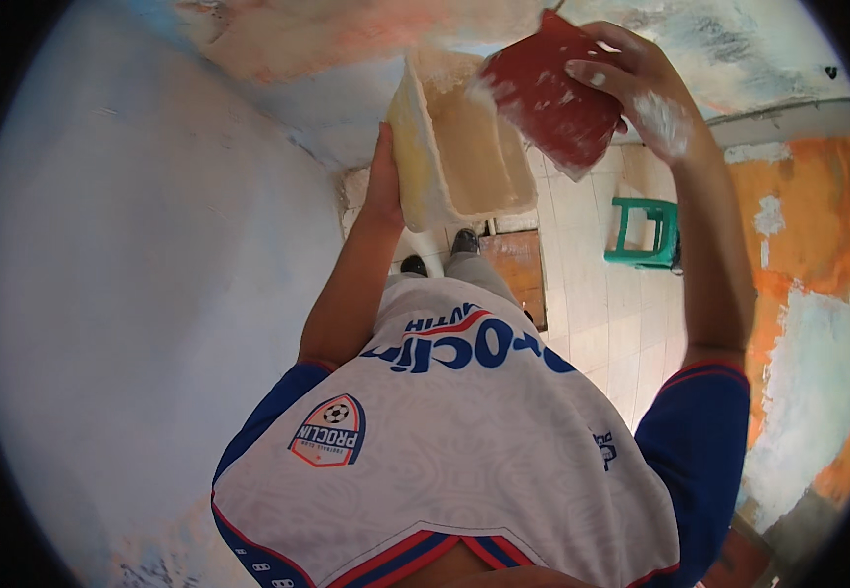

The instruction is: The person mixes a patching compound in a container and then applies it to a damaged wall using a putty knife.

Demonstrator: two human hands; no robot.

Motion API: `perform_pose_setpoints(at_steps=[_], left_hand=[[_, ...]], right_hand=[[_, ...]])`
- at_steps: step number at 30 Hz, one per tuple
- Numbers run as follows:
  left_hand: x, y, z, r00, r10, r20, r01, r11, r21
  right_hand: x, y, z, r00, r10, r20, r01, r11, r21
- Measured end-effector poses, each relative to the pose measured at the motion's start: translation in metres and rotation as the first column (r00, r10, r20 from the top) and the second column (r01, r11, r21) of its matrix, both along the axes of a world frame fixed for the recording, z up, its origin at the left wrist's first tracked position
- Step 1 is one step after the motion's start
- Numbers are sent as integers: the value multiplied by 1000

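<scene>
At top center, my left hand (382, 181) grips the side of a pale, yellowish rectangular container (415, 157), whose inside has a beige coating. My right hand (646, 103), smeared with white over the thumb and back, holds a flat red spreader (548, 103) flecked with white, its fingers curled round the upper right part. The spreader is tilted over the container's right rim; whether they touch I cannot tell.
A painted wall (121, 304) rises on my left; a patchy orange-and-white wall (788, 216) is on my right. Below are a tiled floor (611, 323), a green plastic stool (626, 255) and a wooden board (511, 255) beside my feet.
</scene>
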State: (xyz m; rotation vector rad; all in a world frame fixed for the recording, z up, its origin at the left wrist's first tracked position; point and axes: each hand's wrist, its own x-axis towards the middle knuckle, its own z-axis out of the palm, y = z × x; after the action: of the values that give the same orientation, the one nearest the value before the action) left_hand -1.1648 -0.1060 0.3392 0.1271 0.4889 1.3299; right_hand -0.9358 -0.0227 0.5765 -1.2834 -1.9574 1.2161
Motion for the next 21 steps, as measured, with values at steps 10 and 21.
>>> perform_pose_setpoints(at_steps=[10, 21], left_hand=[[-10, 10, -11, 1000, 19, 13, -20, 1000, 9], [-12, 0, -31, 988, 155, 11, -152, 942, 301]], right_hand=[[-36, -52, -94, 954, -169, -249, 280, 804, 525], [-62, -76, -69, 979, -136, 151, 63, 910, 411]])
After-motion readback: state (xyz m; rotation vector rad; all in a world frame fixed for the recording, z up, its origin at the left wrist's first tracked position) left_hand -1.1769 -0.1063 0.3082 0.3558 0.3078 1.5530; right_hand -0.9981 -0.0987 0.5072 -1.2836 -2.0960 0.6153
